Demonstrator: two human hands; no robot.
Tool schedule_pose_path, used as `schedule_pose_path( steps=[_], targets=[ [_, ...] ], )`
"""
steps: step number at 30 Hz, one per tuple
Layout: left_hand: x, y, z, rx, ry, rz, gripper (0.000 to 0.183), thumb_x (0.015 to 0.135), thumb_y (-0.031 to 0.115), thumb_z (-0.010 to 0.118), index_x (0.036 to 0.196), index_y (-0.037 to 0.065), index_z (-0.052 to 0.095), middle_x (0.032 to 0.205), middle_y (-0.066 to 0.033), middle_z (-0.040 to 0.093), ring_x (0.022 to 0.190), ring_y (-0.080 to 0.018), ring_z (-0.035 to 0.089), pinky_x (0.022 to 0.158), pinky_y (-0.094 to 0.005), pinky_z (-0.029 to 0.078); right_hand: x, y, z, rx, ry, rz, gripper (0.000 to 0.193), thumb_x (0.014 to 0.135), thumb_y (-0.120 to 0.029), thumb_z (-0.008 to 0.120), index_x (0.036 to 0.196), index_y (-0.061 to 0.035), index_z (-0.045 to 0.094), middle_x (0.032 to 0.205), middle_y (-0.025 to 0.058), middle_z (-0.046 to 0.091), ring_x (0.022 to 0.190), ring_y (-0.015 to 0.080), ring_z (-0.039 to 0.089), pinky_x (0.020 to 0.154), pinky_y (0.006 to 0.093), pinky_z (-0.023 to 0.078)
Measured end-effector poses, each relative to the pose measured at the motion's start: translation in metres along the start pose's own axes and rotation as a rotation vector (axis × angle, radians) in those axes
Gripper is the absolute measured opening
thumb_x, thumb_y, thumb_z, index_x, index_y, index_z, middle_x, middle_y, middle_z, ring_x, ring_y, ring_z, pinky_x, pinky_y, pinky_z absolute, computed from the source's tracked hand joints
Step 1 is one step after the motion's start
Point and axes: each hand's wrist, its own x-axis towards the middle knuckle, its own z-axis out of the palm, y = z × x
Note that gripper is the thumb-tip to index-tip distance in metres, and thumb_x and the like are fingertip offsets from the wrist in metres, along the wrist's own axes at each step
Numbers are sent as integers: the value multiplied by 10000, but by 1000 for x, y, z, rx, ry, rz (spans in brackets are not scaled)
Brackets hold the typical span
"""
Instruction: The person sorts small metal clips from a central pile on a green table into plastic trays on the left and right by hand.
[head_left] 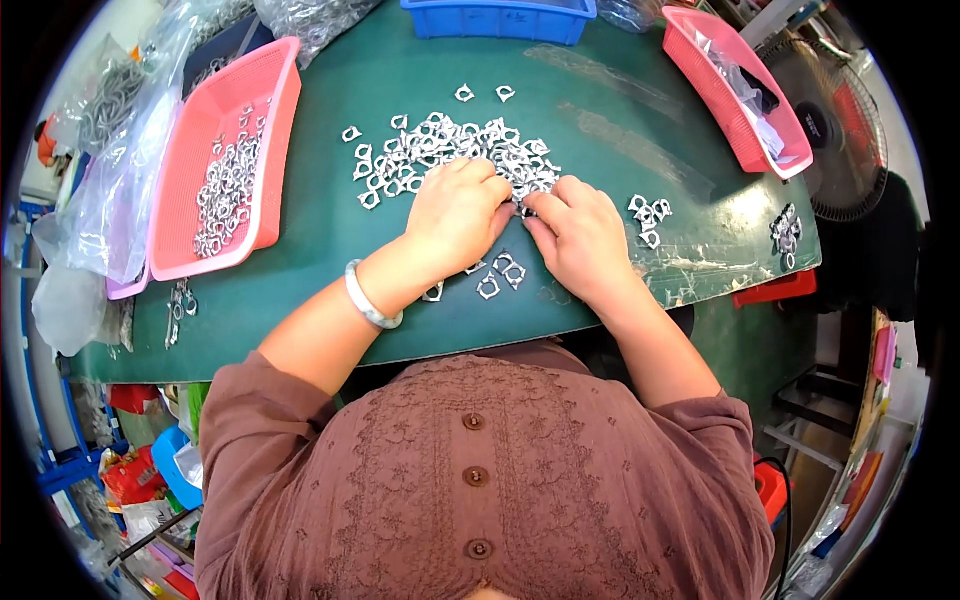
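A heap of small silver metal ring clasps (430, 145) is spread over the middle of the green table (340, 300). At its near edge my left hand (462, 205) and my right hand (578, 228) come close together, fingertips almost meeting. Both hands have thumb and fingers pinched. A small silver piece shows between the fingertips, largely hidden, and seems to be one of the ring clasps. A few loose clasps (508, 268) lie between my wrists, in front of the heap. Another small group of clasps (650, 215) lies to the right of my right hand.
On the left stands a pink basket (270, 200) holding many silver rings, beside clear plastic bags (110, 200). A blue bin (500, 22) is at the far edge. At far right are a second pink basket (735, 135), a fan (850, 130) and another metal pile (787, 232).
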Motion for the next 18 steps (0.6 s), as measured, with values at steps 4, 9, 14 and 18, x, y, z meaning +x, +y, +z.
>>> schedule_pose_path(
  steps=[4, 9, 14, 18],
  targets=[
    [-2, -1, 0, 23, -21, 18, 91, 804, 127, 693, 871, 67, 675, 878, -88, 613, 889, -304, 594, 788, -416, 478, -1, 2, -1, 12, 5, -6, 200, 761, -133, 728, 953, -107, 677, 845, 59, 547, 831, 261, 581, 704, 400, 429],
    [-4, -4, -6, -32, -34, -8, 104, 789, 120, 705, 869, 68, 664, 899, -87, 614, 903, -300, 594, 785, -419, 475, -1, 1, -2, 21, 15, -12, 199, 755, -125, 727, 947, -107, 677, 849, 61, 544, 829, 265, 579, 705, 402, 428],
    [-3, -1, -9, -5, -25, 11, 138, 779, 151, 725, 877, 71, 671, 925, -79, 603, 904, -291, 586, 781, -424, 468, -1, 1, 0, 13, 12, -28, 191, 754, -122, 723, 938, -103, 674, 872, 64, 542, 846, 261, 572, 729, 397, 423],
    [-2, -3, -8, 34, -51, 59, 122, 803, 165, 708, 879, 73, 680, 903, -77, 596, 884, -290, 582, 772, -427, 466, 0, 1, -1, 6, -1, -29, 189, 757, -119, 719, 940, -101, 674, 876, 64, 540, 858, 260, 569, 745, 396, 419]
  ],
)
